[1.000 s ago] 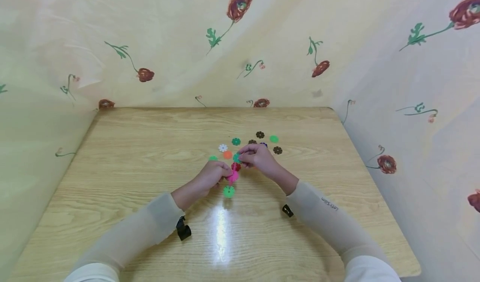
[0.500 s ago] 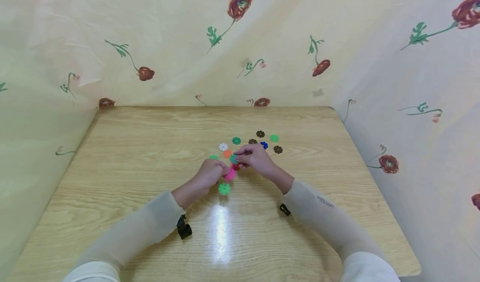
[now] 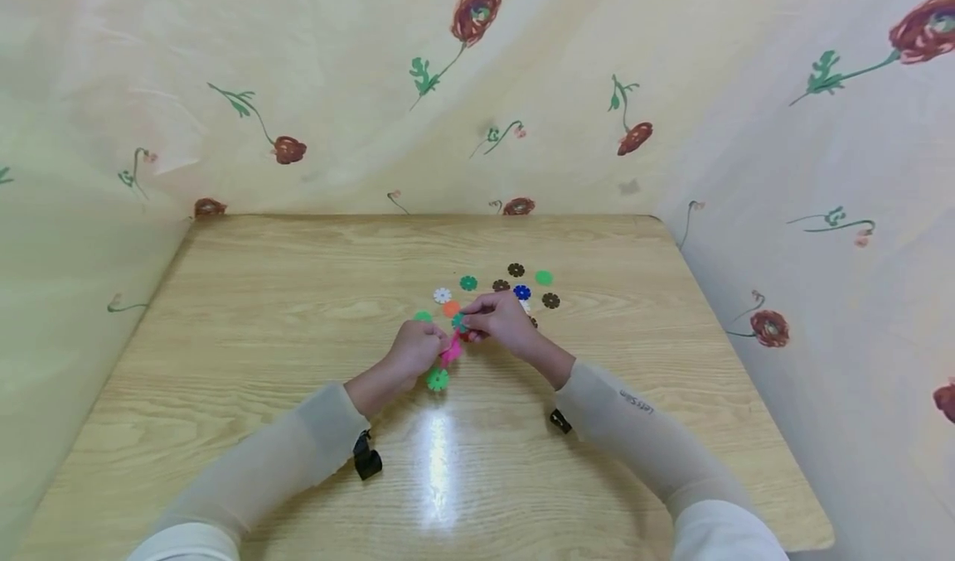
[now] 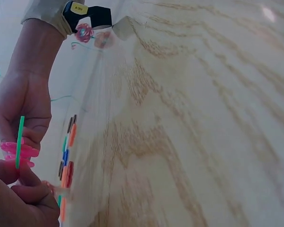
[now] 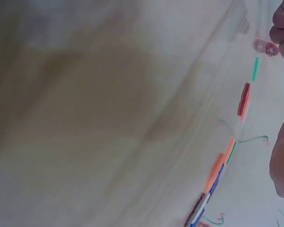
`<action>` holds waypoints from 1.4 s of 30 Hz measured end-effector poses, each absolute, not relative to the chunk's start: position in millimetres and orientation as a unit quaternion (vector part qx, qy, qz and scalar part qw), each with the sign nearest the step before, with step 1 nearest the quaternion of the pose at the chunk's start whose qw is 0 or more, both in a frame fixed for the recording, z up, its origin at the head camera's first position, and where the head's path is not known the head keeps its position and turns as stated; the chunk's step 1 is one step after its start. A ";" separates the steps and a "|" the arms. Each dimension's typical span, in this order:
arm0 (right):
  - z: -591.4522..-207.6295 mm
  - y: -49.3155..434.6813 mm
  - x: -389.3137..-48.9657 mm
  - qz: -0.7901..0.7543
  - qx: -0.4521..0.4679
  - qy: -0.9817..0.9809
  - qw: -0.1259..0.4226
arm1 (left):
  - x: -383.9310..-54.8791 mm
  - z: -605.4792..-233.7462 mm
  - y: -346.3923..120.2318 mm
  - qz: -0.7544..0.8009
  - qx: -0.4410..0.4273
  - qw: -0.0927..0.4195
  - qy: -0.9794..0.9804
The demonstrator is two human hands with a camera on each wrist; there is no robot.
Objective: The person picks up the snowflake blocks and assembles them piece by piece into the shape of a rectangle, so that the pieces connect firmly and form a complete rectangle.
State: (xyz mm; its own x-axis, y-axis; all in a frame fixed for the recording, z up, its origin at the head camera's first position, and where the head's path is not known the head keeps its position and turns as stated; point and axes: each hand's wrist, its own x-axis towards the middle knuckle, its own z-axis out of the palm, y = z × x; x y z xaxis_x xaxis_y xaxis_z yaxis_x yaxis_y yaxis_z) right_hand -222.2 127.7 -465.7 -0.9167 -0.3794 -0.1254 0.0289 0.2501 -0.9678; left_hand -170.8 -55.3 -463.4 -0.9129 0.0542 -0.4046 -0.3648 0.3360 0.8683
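In the head view my left hand (image 3: 418, 350) pinches pink notched discs (image 3: 451, 351) that are joined together. A light green flower-shaped disc (image 3: 438, 379) hangs on their near side; in the left wrist view the green disc (image 4: 20, 142) stands edge-on across the pink ones. My right hand (image 3: 501, 322) pinches a teal disc (image 3: 458, 322) between thumb and fingertips, right at the upper edge of the pink pieces. A red disc (image 3: 466, 336) shows partly below the right fingers. Fingers hide the spot where teal and pink meet.
Loose discs lie beyond the hands on the wooden table (image 3: 298, 296): a white one (image 3: 443, 295), an orange one (image 3: 452, 308), a dark green one (image 3: 468, 282), a blue one (image 3: 522, 292) and several brown. A patterned cloth (image 3: 336, 89) hangs behind the table.
My right hand has moved left with the teal disc, bringing it closer above the pink discs. The pink and green pieces have shifted slightly left. More loose discs are uncovered at right.
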 end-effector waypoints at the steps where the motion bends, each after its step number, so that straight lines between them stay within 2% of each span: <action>1: -465.0 127.7 -222.0 -0.600 -0.113 0.774 0.170 | -170.9 -463.7 -55.2 0.567 -0.098 0.186 0.796; 21: -452.2 136.4 -222.2 -0.627 -0.082 0.740 0.231 | -169.0 -456.6 -55.3 0.579 -0.044 0.202 0.788; 30: -454.5 140.4 -224.6 -0.614 -0.100 0.740 0.257 | -176.6 -451.8 -62.4 0.611 -0.036 0.241 0.753; 42: -449.3 140.7 -222.8 -0.599 -0.122 0.734 0.295 | -185.4 -455.3 -62.0 0.627 -0.036 0.232 0.743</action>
State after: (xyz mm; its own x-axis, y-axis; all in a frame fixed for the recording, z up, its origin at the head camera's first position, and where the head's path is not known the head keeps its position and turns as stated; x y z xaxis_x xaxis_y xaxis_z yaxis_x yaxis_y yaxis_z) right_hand -222.8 140.7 -449.3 -0.7965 -0.5321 -0.2871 0.1749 0.2518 -0.9518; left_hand -185.4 -62.0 -455.3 -0.8894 0.2384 -0.3900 -0.3443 0.2117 0.9147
